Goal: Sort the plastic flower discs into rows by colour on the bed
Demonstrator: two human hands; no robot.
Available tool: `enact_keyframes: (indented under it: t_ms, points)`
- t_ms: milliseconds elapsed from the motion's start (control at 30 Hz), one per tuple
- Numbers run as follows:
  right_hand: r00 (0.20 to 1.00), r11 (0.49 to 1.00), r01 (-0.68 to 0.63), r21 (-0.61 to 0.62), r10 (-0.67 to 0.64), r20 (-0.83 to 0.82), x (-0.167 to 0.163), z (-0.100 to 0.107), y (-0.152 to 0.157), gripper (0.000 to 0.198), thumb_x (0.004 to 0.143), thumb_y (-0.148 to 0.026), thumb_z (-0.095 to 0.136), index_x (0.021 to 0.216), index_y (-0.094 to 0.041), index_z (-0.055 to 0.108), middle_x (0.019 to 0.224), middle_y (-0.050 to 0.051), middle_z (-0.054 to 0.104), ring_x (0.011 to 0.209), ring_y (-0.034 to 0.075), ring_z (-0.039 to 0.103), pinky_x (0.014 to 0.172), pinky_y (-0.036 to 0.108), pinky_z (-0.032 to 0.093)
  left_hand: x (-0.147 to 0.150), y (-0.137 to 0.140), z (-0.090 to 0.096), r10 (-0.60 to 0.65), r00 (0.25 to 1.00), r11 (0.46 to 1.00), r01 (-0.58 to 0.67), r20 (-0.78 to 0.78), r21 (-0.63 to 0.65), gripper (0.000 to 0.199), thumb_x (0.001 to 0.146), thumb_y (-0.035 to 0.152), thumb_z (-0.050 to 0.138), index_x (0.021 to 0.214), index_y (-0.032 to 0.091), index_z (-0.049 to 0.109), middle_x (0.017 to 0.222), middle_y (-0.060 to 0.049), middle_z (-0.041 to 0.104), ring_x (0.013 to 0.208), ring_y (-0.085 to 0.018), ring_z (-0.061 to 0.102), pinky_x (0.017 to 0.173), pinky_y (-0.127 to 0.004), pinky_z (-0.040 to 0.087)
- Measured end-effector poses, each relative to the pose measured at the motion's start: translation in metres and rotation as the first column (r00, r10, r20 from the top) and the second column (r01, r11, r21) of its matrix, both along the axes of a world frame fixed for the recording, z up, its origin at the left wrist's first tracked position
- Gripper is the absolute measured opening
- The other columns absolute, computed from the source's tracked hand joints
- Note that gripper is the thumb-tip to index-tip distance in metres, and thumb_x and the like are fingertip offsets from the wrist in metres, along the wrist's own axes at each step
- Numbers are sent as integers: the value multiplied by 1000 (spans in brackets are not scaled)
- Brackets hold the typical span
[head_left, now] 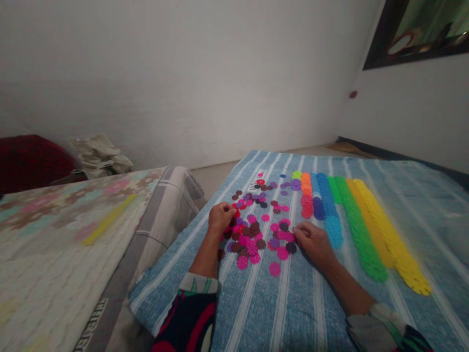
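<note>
Small flower-shaped plastic discs lie in a loose mixed pile [252, 239] of pink, purple, brown, red and black. My left hand [220, 218] is at the pile's left edge, thumb and fingers pinched on a red disc [236, 212]. On the other side, my right hand [313, 240] has its fingers drawn together beside a smaller cluster of pink and black discs [283, 235]; whatever is between its fingertips cannot be made out. To the right, discs are laid in overlapping single-colour rows: orange-red [307, 195], blue [324, 193], green [361, 234] and yellow [395, 239].
A blue striped cloth [256, 308] covers the surface under the discs. At left stands another surface with a floral cover [73, 215], a yellow strip [109, 220] lying on it. Crumpled pale fabric [100, 155] sits behind it, against a white wall [176, 83].
</note>
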State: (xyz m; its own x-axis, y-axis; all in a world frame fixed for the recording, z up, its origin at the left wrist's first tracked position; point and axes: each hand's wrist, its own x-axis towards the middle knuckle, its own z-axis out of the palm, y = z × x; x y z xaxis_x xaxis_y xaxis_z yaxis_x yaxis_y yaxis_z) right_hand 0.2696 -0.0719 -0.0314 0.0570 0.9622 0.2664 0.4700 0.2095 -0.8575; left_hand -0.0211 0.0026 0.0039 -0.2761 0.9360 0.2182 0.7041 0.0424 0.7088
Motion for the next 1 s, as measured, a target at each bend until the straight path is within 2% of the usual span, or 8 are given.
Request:
enact_keyframes:
  t_ms: [133,267,433,600,767,900,1000]
  points:
    - [1000,1000,-1,-10,1,7,0,0,0,29,81,-45,52,65,-20,58,53,-3,54,52,14,51,56,26,36,7,-1,3,18,984,991,-42,-180,-129,12,74,27,60,73,20,69,72,-1,71,69,-16,63,63,-25,42]
    - [1000,1000,-9,-4,9,12,1,0,0,30,81,-45,52,66,-20,58,52,-3,53,50,14,50,56,27,36,9,-5,11,23,917,969,-119,-399,-219,23,77,38,59,86,24,74,89,-5,75,85,-22,65,67,-28,43]
    - [1000,1000,-6,7,6,18,1,-2,1,29,82,-44,52,66,-20,58,53,-3,54,51,15,50,56,27,36,11,-9,17,-46,869,958,-101,-493,-267,29,78,45,59,83,23,77,89,-9,74,95,-26,64,74,-29,44]
    - [1000,1000,4,18,-5,26,0,0,0,28,81,-43,52,65,-21,58,53,-2,55,52,15,51,56,26,36,14,-8,15,-43,885,970,-75,-464,-233,20,73,39,64,79,23,76,85,-8,73,90,-25,63,70,-29,43]
    - [1000,1000,7,26,-8,20,0,2,0,28,81,-42,52,64,-21,59,53,-2,55,51,15,52,55,26,36,13,-5,11,14,927,997,-40,-376,-59,7,65,28,71,63,22,68,79,-3,69,79,-20,61,65,-27,41]
    - [1000,999,19,43,-20,23,-1,1,1,28,81,-42,53,65,-20,60,53,-2,56,51,14,52,55,25,36,17,-6,12,-98,977,995,92,-188,-41,14,65,25,68,55,20,59,60,2,60,62,-14,56,59,-25,38]
    - [998,994,52,92,-54,19,-3,1,1,28,83,-41,52,68,-19,61,54,-1,58,51,13,53,55,24,37,32,-12,16,-234,972,972,234,-31,-11,17,64,27,68,55,19,57,56,3,57,57,-12,53,57,-24,38]
